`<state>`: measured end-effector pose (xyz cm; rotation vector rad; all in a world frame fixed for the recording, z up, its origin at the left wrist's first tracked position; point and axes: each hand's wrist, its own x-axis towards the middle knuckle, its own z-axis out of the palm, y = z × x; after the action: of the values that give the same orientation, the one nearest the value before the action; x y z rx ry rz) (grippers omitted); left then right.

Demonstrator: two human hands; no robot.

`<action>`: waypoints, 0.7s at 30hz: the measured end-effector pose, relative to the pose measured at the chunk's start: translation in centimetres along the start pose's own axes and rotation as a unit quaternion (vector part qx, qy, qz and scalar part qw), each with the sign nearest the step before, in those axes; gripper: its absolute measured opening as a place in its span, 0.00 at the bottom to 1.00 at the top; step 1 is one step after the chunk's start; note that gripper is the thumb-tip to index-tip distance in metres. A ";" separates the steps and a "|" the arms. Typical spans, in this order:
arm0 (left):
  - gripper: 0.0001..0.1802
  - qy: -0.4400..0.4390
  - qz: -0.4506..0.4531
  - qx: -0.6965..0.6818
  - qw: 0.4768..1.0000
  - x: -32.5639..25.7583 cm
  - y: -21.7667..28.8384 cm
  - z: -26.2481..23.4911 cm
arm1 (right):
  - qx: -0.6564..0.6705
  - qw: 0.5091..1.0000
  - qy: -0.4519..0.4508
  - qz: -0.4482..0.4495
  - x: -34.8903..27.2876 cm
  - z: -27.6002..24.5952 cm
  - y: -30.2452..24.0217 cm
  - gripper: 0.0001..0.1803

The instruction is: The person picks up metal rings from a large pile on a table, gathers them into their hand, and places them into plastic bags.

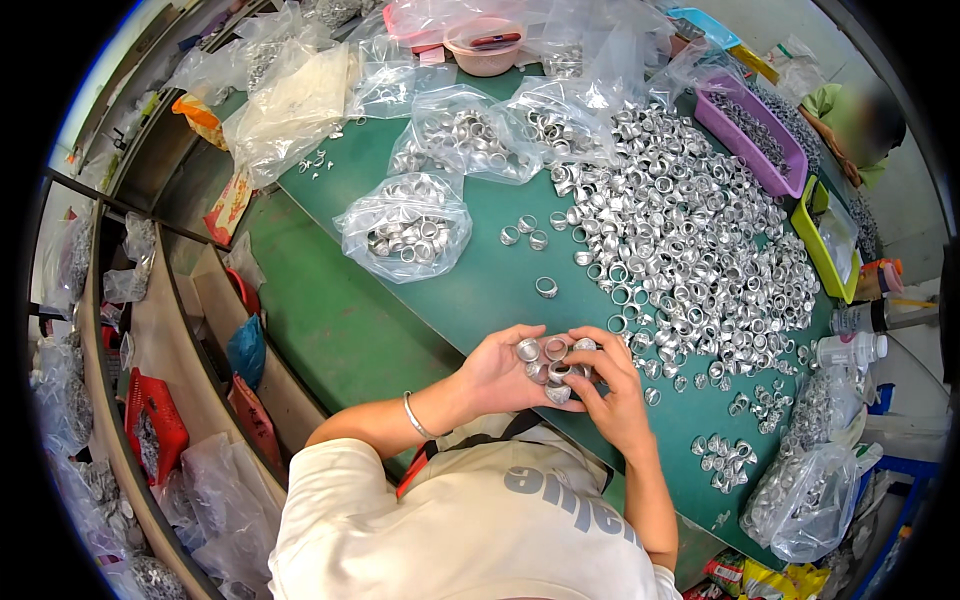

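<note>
- The left hand (497, 372) and right hand (610, 385) meet, each grip pinching a cluster of silver rings (551, 358) between them.
- Just beyond the grip, one loose ring (546, 287) lies on the green bench (480, 290).
- Farther right, a big ring heap (680, 230).
- Well beyond on the left, a clear bag (405, 226) of rings.

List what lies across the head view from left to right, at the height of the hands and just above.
Red basket → blue bag → left hand → silver rings held in both hands → right hand → heap of silver rings → white bottle lying on its side.
</note>
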<state>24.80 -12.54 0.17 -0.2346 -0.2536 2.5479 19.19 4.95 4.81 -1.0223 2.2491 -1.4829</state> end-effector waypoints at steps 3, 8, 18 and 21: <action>0.21 0.067 0.005 0.025 0.997 0.0 -0.4 1.6 | 0.006 0.998 0.054 0.018 -0.2 0.8 -0.2 0.10; 0.17 0.073 -0.002 0.066 0.995 0.4 -0.7 2.7 | 0.040 0.990 0.099 0.086 -0.5 1.6 0.0 0.11; 0.18 0.075 0.062 0.105 0.990 0.4 -1.2 -0.2 | 0.054 0.992 0.075 0.090 0.2 3.0 -0.2 0.06; 0.18 0.113 0.073 0.097 0.986 0.5 -1.3 -0.9 | 0.034 0.995 0.072 0.062 0.2 3.3 -0.2 0.04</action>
<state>25.26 -11.10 -0.42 -0.4772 0.1016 2.6384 20.95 2.50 3.53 -0.7642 2.2937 -1.6134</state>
